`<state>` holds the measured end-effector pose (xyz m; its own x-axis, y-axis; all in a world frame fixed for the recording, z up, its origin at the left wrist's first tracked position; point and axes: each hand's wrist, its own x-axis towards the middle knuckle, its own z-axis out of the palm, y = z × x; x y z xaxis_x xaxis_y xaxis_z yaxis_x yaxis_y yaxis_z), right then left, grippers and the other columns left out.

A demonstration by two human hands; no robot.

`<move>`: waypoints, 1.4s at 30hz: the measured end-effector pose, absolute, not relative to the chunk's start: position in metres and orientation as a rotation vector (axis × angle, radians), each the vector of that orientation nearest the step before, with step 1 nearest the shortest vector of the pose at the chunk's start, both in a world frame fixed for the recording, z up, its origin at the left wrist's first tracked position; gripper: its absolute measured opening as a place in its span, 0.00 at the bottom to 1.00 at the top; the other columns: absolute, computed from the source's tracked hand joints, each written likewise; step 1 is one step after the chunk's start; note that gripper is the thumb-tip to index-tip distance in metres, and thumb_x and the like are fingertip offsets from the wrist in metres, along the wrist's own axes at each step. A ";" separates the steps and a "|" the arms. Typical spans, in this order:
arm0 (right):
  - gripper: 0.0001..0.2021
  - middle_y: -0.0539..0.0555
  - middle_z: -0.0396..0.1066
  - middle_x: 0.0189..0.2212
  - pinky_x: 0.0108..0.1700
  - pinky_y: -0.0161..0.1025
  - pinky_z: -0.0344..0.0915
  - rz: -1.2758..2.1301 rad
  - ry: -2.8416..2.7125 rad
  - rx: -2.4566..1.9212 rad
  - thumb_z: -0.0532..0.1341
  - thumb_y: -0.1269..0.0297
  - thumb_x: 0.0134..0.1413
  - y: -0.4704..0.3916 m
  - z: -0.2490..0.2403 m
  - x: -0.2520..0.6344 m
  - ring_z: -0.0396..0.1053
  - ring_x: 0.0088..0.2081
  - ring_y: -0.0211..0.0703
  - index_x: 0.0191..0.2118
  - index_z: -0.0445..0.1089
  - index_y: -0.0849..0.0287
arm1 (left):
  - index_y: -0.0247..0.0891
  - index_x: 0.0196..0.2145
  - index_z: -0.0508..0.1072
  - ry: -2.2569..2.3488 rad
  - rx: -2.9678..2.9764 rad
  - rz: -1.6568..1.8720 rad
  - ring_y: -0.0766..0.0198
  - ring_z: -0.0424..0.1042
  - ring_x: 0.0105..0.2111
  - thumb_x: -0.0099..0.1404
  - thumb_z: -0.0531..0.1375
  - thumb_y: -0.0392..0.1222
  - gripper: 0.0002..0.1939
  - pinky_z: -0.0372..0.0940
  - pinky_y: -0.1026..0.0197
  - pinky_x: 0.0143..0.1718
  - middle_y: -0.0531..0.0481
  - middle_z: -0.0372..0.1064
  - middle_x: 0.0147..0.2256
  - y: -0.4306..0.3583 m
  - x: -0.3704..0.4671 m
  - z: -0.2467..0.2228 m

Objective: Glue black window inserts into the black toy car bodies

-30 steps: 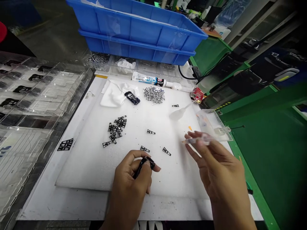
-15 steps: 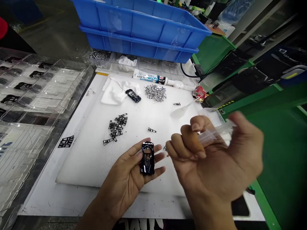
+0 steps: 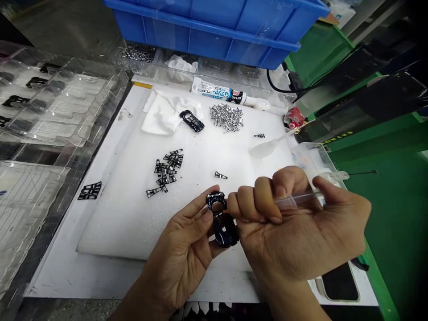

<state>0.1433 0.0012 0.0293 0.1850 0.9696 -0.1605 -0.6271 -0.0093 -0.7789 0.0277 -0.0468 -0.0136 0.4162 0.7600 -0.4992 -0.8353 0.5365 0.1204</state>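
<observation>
My left hand (image 3: 190,236) grips a small glossy dark toy car body (image 3: 224,229) between thumb and fingers, tilted, with its cabin opening showing. My right hand (image 3: 301,223) is closed around a clear plastic syringe (image 3: 289,202), the thumb at its rear end. Its knuckles are right beside the car body; whether they touch I cannot tell, and the syringe's tip is hidden by the fingers. Beyond my hands, a single small black frame piece (image 3: 220,175) lies on the white foam pad (image 3: 123,223). Several like it form a pile of black frame pieces (image 3: 165,169) to the left.
Another dark car body (image 3: 191,121) rests by a white cloth (image 3: 160,116). Near it are a heap of silvery parts (image 3: 226,117) and a glue tube (image 3: 219,92). Blue crates (image 3: 207,31) stand behind. A phone (image 3: 341,283) lies at right; clear trays (image 3: 33,187) sit at left.
My right hand with the syringe has moved left, right up to the car body. My left hand has tilted the car body. The camera view has shifted slightly.
</observation>
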 end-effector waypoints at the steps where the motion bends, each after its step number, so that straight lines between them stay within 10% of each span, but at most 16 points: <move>1: 0.19 0.44 0.44 0.11 0.17 0.36 0.53 1.344 -0.499 -0.859 0.51 0.51 0.55 0.001 0.028 0.142 0.42 0.14 0.35 0.20 0.64 0.56 | 0.33 0.57 0.76 0.544 -0.155 1.008 0.62 0.80 0.49 0.73 0.59 0.28 0.17 0.74 0.61 0.52 0.40 0.79 0.53 -0.047 0.028 -0.013; 42: 0.24 0.45 0.46 0.14 0.20 0.33 0.55 1.231 -0.537 -0.855 0.47 0.56 0.63 -0.006 0.027 0.141 0.46 0.16 0.32 0.19 0.63 0.59 | 0.35 0.53 0.78 0.508 -0.208 1.068 0.67 0.80 0.43 0.73 0.57 0.26 0.16 0.76 0.62 0.49 0.45 0.81 0.44 -0.046 0.032 -0.012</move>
